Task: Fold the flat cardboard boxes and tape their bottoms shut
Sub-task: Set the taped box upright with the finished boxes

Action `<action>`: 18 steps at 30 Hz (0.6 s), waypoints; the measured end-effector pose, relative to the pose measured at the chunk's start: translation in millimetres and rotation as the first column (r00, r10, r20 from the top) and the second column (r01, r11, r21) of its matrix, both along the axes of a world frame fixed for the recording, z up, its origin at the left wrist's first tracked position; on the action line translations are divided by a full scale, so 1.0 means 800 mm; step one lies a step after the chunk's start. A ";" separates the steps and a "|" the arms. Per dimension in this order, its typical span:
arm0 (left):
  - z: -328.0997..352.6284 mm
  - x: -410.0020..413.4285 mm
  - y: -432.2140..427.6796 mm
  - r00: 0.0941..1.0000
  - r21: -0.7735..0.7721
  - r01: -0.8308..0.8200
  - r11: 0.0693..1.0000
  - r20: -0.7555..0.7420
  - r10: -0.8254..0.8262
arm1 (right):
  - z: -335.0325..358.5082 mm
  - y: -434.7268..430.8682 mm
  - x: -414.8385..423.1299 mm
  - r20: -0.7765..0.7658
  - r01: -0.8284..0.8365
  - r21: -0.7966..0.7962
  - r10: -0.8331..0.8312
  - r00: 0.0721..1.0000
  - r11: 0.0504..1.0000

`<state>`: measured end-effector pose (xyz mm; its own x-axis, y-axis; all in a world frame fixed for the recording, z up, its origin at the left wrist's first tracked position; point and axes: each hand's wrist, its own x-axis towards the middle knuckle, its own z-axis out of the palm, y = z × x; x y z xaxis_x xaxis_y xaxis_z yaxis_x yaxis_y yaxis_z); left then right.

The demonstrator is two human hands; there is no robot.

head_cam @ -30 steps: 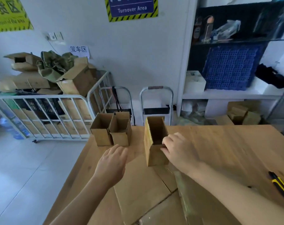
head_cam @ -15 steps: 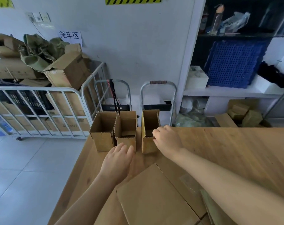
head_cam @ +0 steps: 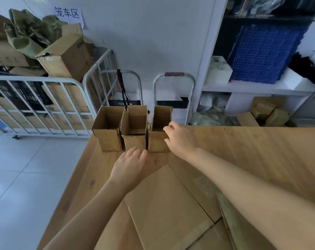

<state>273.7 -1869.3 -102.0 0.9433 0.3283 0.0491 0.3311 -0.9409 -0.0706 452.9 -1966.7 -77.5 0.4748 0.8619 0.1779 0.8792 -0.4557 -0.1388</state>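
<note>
Right hand (head_cam: 180, 139) pinches the near right rim of the upright box (head_cam: 157, 141), which stands just to its left. Left hand (head_cam: 129, 168), relaxed and empty, is nearer the flat cardboard (head_cam: 167, 204), which lies just behind it, toward the person.

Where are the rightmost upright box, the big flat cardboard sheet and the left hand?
rightmost box (head_cam: 156, 141), head view, front wall.
flat cardboard sheet (head_cam: 164, 204), head view, middle of top face.
left hand (head_cam: 129, 167), head view, back of hand.

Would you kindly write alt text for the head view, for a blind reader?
Three open-topped cardboard boxes stand in a row at the far edge of a wooden table; the right hand grips the rightmost box, the left hand is open before the middle box. Flat cardboard lies nearer.
</note>
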 end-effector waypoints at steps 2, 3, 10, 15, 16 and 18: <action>0.008 0.001 -0.015 1.000 0.009 -0.003 1.000 0.019 0.003 | 0.004 -0.023 0.002 -0.101 0.011 0.001 -0.011 0.995 1.000; 0.012 -0.001 -0.026 0.999 0.005 -0.006 1.000 0.038 0.006 | 0.006 -0.039 0.002 -0.156 0.030 0.009 -0.028 0.987 1.000; 0.036 -0.002 -0.126 1.000 -0.127 0.022 0.992 0.012 -0.021 | 0.036 -0.196 0.004 -0.280 0.221 0.076 -0.192 0.941 0.972; 0.047 0.001 -0.217 1.000 -0.263 0.003 0.965 -0.022 -0.009 | 0.027 -0.328 0.006 -0.317 0.432 -0.011 -0.413 0.854 0.902; 0.046 0.001 -0.237 0.999 -0.297 -0.005 0.955 -0.037 -0.006 | 0.022 -0.354 0.008 -0.329 0.480 -0.039 -0.465 0.822 0.876; 0.037 0.001 -0.275 0.997 -0.404 -0.046 0.914 -0.075 0.017 | 0.009 -0.404 0.008 -0.356 0.565 -0.099 -0.559 0.749 0.819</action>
<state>274.9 -2089.0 -72.7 0.9284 0.3361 -0.1586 0.3692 -0.8827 0.2906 459.0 -2290.0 -70.1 0.9041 0.4180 -0.0891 0.3525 -0.8473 -0.3973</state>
